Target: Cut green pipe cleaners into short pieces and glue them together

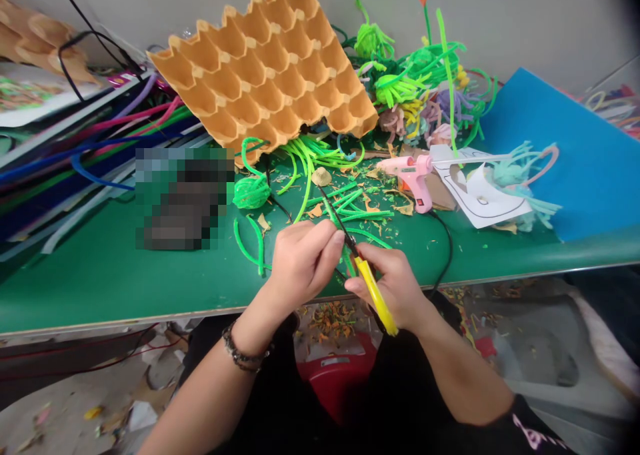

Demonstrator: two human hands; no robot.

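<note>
1. Right hand [395, 287] grips yellow-handled scissors [371, 287]; left hand [306, 258], just beside, pinches a green stem [348, 261] near the blades.
2. Trimming seems in hand; the next cut calls for steadiness.
3. Beyond, loose green pieces [373, 214] lie on the desk [200, 281].

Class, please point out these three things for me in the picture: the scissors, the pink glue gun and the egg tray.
Scissors [369, 279]: head view, on the yellow handle.
Pink glue gun [421, 179]: head view, on its body near the grip.
Egg tray [273, 75]: head view, among its middle cups.
</note>
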